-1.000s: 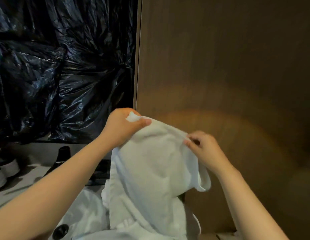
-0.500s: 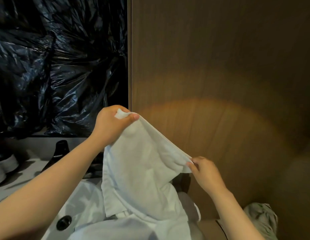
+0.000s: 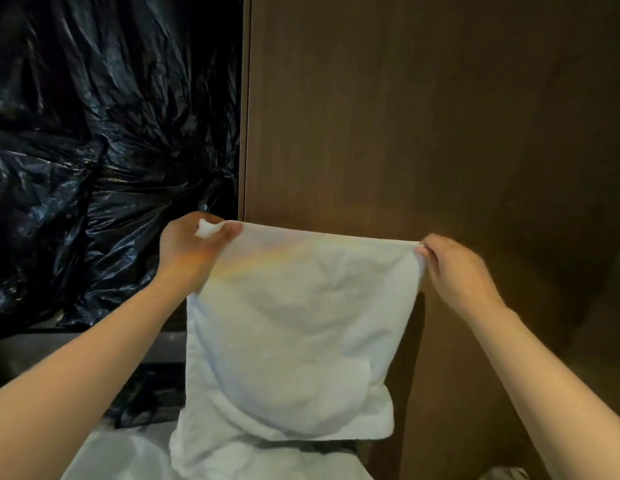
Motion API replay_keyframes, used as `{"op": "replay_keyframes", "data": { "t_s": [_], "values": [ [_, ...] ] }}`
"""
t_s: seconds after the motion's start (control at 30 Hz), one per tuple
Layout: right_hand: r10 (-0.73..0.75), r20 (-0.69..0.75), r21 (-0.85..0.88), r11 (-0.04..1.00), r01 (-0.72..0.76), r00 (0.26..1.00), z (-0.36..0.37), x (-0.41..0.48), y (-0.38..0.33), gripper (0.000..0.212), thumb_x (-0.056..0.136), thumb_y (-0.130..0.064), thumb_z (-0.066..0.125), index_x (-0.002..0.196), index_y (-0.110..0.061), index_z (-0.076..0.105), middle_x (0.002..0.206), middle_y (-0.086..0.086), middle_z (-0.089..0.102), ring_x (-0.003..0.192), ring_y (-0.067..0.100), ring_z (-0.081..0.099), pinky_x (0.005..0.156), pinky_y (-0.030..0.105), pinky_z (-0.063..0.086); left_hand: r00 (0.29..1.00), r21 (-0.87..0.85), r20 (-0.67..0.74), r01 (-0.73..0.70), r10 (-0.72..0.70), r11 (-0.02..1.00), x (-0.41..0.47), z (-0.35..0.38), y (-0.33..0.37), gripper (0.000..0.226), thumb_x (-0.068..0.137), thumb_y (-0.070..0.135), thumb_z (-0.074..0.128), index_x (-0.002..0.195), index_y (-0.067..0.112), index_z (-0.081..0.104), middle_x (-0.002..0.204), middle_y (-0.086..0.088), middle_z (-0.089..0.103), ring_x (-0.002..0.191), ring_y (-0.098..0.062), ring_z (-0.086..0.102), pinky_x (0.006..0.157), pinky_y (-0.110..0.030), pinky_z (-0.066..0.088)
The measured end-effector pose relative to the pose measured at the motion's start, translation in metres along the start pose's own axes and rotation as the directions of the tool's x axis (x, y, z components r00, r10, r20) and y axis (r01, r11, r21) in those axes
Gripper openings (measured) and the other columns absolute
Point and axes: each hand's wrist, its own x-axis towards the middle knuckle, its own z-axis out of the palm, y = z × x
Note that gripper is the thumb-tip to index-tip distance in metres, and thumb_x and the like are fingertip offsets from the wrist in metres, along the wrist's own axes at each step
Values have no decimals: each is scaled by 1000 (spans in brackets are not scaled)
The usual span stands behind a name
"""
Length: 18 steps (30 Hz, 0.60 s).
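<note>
Towel (image 3: 294, 327), white, pinched taut at top corners by left hand (image 3: 194, 247) and right hand (image 3: 454, 268); brown wood panel (image 3: 423, 116) behind, black plastic sheeting (image 3: 104, 150) left.

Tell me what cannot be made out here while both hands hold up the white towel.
- Head view: the white towel hides the surface behind and under it.
- Head view: the fingertips of the left hand are hidden by the towel's corner.
- Head view: the bottom edge cuts off a pale cloth at lower right; its kind is unclear.
- Head view: the space under the black plastic sheet is too dark to read.
</note>
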Motion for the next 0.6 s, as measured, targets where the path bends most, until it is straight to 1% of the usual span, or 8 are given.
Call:
{"op": "replay_keyframes", "data": {
  "t_s": [0.07, 0.17, 0.27, 0.33, 0.37, 0.4, 0.47, 0.6],
  "values": [
    [-9, -58, -1, 1000, 9, 998, -19, 19, -4, 11, 98, -30, 54, 106, -26, 61, 99, -4, 65, 85, 12, 61, 72, 25, 49, 999, 12, -33, -40, 41, 999, 12, -1, 13, 27, 75, 58, 69, 64, 39, 54, 62, 20, 53, 59, 3, 48, 49, -18, 32],
    [-47, -127, 50, 997, 54, 991, -42, 39, -7, 20, 100, -26, 51, 112, -19, 65, 102, 1, 68, 92, 18, 64, 77, 28, 49, 996, -74, -72, -64, 59, 995, 27, -3, 29, 25, 75, 54, 72, 64, 37, 57, 61, 18, 56, 57, 5, 52, 50, -16, 33],
    [-44, -156, 149, 987, 67, 987, -55, 52, -7, 19, 100, -23, 52, 108, -15, 67, 95, 1, 67, 88, 19, 63, 72, 28, 43, 992, -131, -101, -93, 80, 987, 40, -4, 41, 26, 75, 52, 73, 65, 33, 60, 58, 17, 58, 61, 15, 54, 50, -16, 34],
    [-37, -206, 197, 977, 78, 978, -57, 54, -8, 17, 99, -22, 54, 105, -15, 68, 91, -1, 66, 86, 18, 63, 71, 29, 45, 991, -159, -106, -98, 81, 982, 44, -2, 45, 27, 75, 52, 74, 66, 31, 61, 57, 19, 60, 62, 17, 54, 49, -15, 35],
    [-22, -235, 234, 969, 79, 972, -57, 54, -8, 16, 98, -21, 55, 104, -15, 69, 90, -2, 66, 85, 17, 62, 72, 29, 46, 992, -163, -103, -95, 79, 982, 44, -2, 46, 27, 75, 52, 74, 66, 30, 61, 57, 23, 60, 61, 17, 54, 47, -12, 35],
    [-3, -238, 272, 960, 70, 971, -55, 52, -9, 15, 98, -21, 56, 103, -15, 69, 89, -4, 65, 85, 15, 61, 72, 28, 45, 992, -161, -102, -89, 73, 983, 43, -1, 45, 27, 75, 52, 74, 66, 30, 60, 58, 24, 60, 62, 19, 53, 46, -9, 33],
    [13, -191, 311, 949, 48, 981, -48, 49, -8, 14, 98, -20, 56, 102, -17, 69, 89, -6, 63, 84, 12, 60, 71, 25, 43, 993, -141, -100, -79, 65, 987, 40, -1, 42, 28, 75, 52, 73, 66, 31, 59, 57, 17, 59, 62, 20, 52, 46, -9, 31],
    [83, -176, 377, 926, -11, 981, -32, 40, -5, 10, 99, -22, 54, 99, -24, 65, 88, -10, 62, 82, 5, 58, 64, 15, 40, 997, -92, -60, -55, 49, 994, 32, 0, 36, 27, 74, 53, 73, 67, 31, 58, 63, 16, 56, 61, 15, 53, 45, -7, 31]
  ]
}}
